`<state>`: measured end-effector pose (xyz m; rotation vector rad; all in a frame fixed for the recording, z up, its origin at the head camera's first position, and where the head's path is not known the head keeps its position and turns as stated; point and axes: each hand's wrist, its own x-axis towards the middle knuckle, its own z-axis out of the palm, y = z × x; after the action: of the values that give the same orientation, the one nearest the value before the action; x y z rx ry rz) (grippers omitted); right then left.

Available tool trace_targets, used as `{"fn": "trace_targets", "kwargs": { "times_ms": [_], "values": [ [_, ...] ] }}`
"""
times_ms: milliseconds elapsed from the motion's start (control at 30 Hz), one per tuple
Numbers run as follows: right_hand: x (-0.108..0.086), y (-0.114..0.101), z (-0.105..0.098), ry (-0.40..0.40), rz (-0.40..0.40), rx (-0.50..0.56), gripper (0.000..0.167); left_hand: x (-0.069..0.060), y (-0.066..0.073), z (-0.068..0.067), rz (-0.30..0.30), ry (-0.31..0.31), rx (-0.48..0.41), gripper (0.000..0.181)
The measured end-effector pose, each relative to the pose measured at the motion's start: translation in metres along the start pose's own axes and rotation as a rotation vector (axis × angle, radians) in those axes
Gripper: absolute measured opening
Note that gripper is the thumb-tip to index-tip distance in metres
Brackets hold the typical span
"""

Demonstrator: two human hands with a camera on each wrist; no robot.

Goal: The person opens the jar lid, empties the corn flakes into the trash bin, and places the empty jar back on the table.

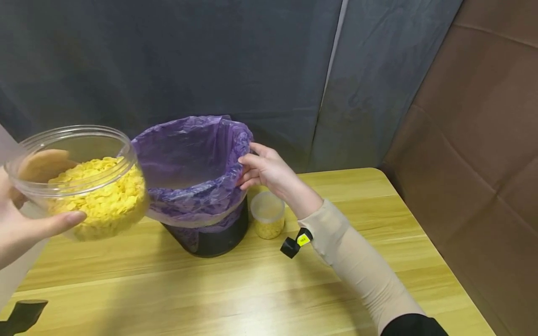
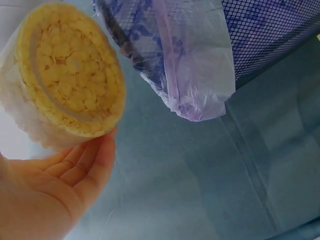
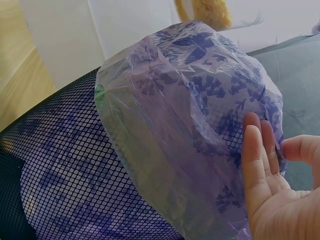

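My left hand (image 1: pixel 25 210) grips a large clear plastic jar (image 1: pixel 107 221) partly filled with yellow flakes (image 1: pixel 105 196). The jar is lidless and tilted to the right, its mouth beside the bin's left rim; the flakes lie inside it. In the left wrist view, the jar's round base (image 2: pixel 75 65) faces the camera. A dark mesh bin (image 1: pixel 222 238) stands on the table, lined with a purple bag (image 1: pixel 197 205) folded over its rim. My right hand (image 1: pixel 271 172) touches the bag at the bin's right rim, fingers fairly straight against its outside.
A small jar (image 1: pixel 269 219) with yellow contents stands right of the bin, below my right wrist. The wooden table (image 1: pixel 260 294) ends at a dark curtain (image 1: pixel 189 60) behind and a brown cloth panel (image 1: pixel 479 140) on the right.
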<state>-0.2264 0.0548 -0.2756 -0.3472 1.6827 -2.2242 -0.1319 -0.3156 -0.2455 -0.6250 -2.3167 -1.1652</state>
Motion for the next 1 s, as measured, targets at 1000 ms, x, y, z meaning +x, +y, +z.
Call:
{"fn": "trace_targets", "kwargs": {
  "times_ms": [1000],
  "values": [
    [-0.001, 0.006, 0.001, 0.014, -0.037, -0.002, 0.053, 0.042, 0.02, 0.006, -0.072, 0.09, 0.297, 0.088]
  ]
}}
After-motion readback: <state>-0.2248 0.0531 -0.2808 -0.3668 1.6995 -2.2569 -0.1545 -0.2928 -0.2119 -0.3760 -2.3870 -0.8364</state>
